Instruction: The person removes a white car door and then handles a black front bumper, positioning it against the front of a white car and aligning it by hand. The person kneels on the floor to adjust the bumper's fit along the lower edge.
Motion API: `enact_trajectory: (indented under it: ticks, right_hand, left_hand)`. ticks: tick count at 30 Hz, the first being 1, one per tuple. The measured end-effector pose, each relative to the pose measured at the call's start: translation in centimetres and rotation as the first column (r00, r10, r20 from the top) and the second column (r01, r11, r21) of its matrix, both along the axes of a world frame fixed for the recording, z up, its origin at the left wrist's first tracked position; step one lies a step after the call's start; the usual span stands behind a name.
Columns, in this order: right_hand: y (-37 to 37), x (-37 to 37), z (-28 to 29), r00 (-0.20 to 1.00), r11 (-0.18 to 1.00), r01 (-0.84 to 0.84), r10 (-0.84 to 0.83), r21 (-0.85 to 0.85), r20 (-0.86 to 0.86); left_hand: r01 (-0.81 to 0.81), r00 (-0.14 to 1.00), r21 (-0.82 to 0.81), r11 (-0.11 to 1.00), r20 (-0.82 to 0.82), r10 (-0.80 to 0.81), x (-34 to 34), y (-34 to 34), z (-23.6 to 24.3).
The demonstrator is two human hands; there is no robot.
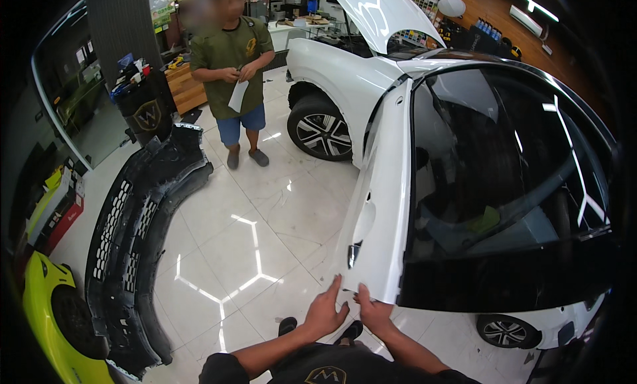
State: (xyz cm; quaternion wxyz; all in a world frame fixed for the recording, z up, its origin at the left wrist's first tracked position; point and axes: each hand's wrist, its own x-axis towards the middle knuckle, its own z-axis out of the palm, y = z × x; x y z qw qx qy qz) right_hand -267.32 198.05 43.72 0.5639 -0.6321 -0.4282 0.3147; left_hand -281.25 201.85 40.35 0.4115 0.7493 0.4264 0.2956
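Note:
An ajar white car door (383,205) with a dark window (491,165) reaches toward me. By its lower rear corner, my left hand (324,311) has its index finger stretched up to the panel edge, with the thumb spread apart. Close beside it, my right hand (373,312) grips the door's edge, thumb on the outer face; its other fingers are mostly hidden. A dark, shiny door handle part (354,255) sits in the panel just above my hands. Whether a thin film lies on the door edge I cannot tell.
The white car's front wheel (322,128) and raised hood (385,12) are farther off. A person in a green shirt (229,59) stands holding a white sheet (238,96). A black bumper (126,251) lies on the tiled floor (259,225), near a yellow-green car (50,318).

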Motion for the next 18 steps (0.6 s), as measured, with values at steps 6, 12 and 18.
enact_trajectory:
  ticks: [6,12,18]
  right_hand:
    - [-6.7,13.7,1.4,0.979,0.990,0.137,-0.140,-0.024,-0.151]
    - [-10.7,29.6,0.3,0.819,0.905,0.383,-0.426,0.188,0.385]
    - [-10.7,42.9,-0.5,0.759,0.766,0.639,-0.643,0.068,0.105]
  left_hand:
    - [0.320,0.947,-0.041,0.946,-0.015,-0.321,10.8,-1.5,1.1]
    - [0.404,0.911,-0.179,0.897,-0.013,-0.412,20.9,-2.3,-0.8]
    - [0.414,0.859,-0.301,0.859,-0.184,-0.478,23.9,-1.8,-3.1]
